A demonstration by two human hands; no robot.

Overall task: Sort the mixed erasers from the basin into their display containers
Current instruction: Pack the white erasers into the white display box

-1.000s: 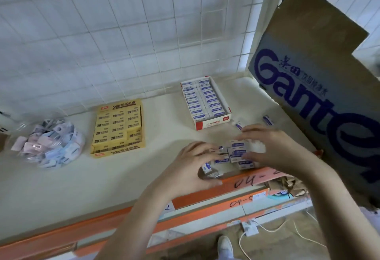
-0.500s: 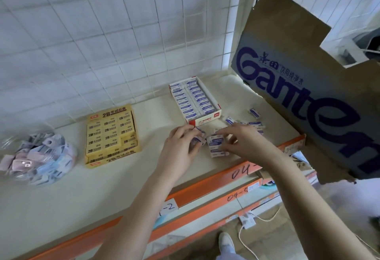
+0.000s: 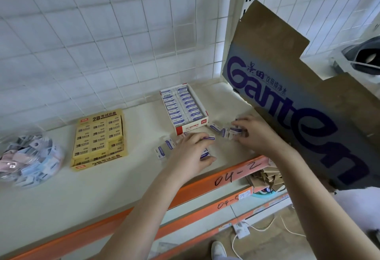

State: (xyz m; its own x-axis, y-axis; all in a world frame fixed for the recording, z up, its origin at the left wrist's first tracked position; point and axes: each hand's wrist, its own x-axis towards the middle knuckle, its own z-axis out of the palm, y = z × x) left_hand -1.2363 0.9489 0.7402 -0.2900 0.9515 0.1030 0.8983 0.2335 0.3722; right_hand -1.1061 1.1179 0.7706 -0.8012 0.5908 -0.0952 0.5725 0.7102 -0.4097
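Small white erasers with blue sleeves lie loose on the cream shelf in front of a red-and-white display box filled with the same kind. My left hand lies over several of them, curled around a blue-sleeved eraser, with more loose erasers to its left. My right hand grips a cluster of blue-sleeved erasers just right of the box. A yellow display box of 2B erasers sits further left.
A clear basin of mixed pastel erasers stands at the shelf's far left. A large brown and blue cardboard box leans over the shelf's right end. A white wire-grid wall rises behind. Orange rails mark the front edge.
Both hands have spread apart. The left went left over the loose erasers, the right went right toward the cardboard box. The pile between them is now scattered wider.
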